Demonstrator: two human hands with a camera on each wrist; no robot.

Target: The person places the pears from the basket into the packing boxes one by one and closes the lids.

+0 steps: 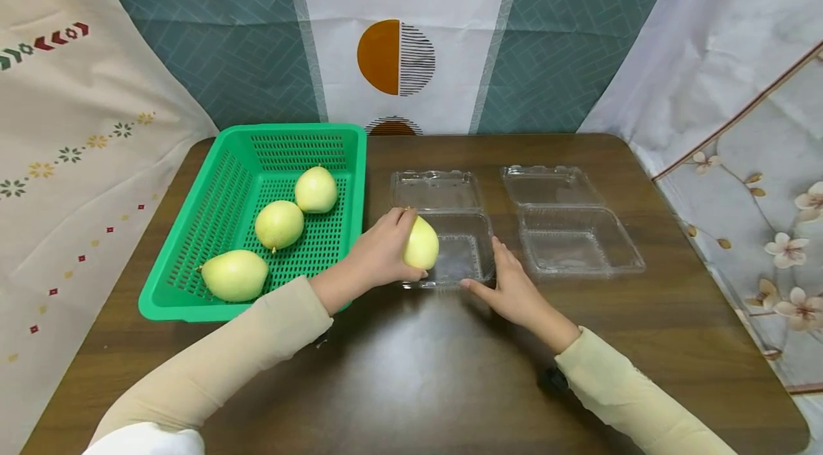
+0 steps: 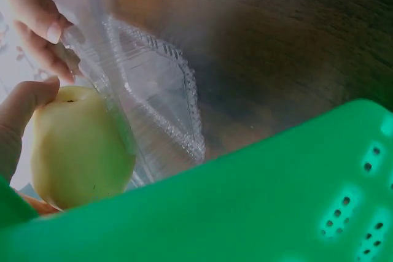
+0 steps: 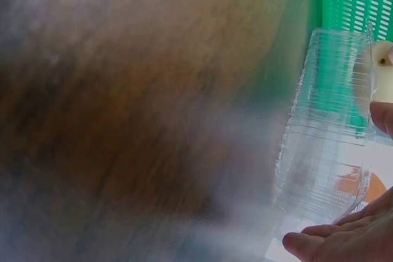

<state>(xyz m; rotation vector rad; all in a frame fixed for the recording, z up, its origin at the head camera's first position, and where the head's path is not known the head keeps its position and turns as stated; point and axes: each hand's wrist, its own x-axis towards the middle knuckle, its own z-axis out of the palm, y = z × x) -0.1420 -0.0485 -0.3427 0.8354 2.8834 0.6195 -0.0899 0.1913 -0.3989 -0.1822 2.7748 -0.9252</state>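
Observation:
My left hand [image 1: 383, 246] grips a pale yellow-green pear [image 1: 422, 244] over the left part of a clear plastic clamshell box [image 1: 459, 255]. In the left wrist view the thumb lies by the stem end of the pear [image 2: 80, 148], which overlaps the box wall. My right hand [image 1: 511, 289] rests at the front right corner of the same box, fingers along its right side and thumb by the front rim. The right wrist view shows those extended fingers [image 3: 344, 240] beside the ribbed box wall [image 3: 322, 121]. The lid [image 1: 437, 191] lies folded back.
A green slotted basket [image 1: 149, 298] stands on the left, holding a front pear [image 1: 234, 275], a middle pear [image 1: 279, 224] and a back pear [image 1: 316, 190]. A second clear clamshell box [image 1: 569, 244] lies open at right on the brown table [image 1: 398, 391]. Patterned cloths hang behind.

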